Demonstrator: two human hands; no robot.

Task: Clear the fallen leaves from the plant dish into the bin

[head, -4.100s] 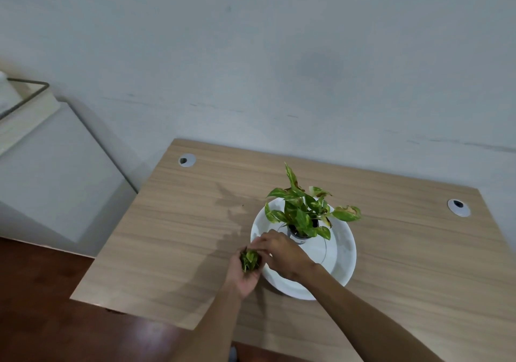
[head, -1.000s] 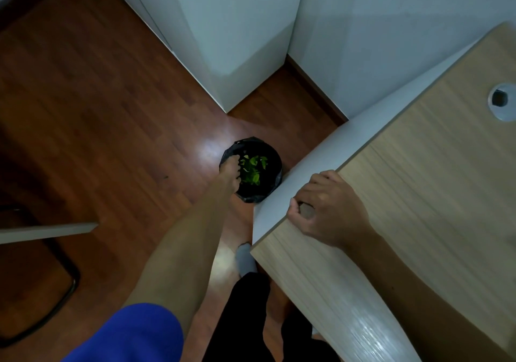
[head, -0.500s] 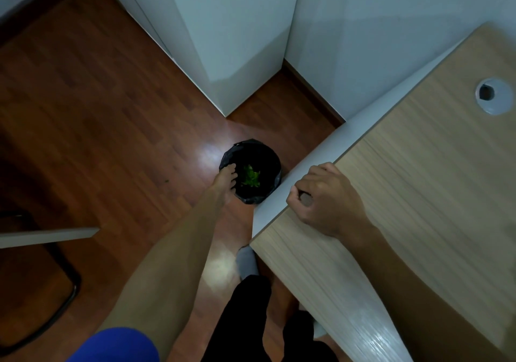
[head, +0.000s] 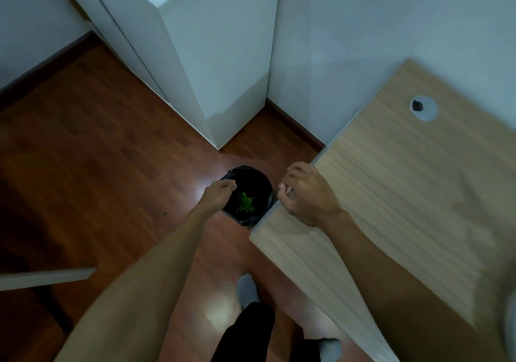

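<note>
Left hand (head: 219,195), fingers curled and empty, hovers at the bin (head: 248,194) rim; leaves (head: 245,203) lie inside, below-right. Right hand (head: 305,194) grips the desk (head: 405,180) edge.

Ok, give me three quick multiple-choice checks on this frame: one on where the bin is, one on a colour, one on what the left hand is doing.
1. Where is the bin?
A. on the desk
B. on the floor by the desk corner
C. on the white cabinet

2. What colour are the leaves in the bin?
A. green
B. brown
C. yellow

3. What state is the left hand in?
A. gripping a plant pot
B. flat on the desk
C. over the bin's near rim, no leaves visible in it

Answers:
1 B: the bin stands on the wood floor beside the desk corner.
2 A: a green clump lies inside the black liner.
3 C: the hand hangs at the rim, fingers curled, while the right hand rests on the desk edge.
</note>
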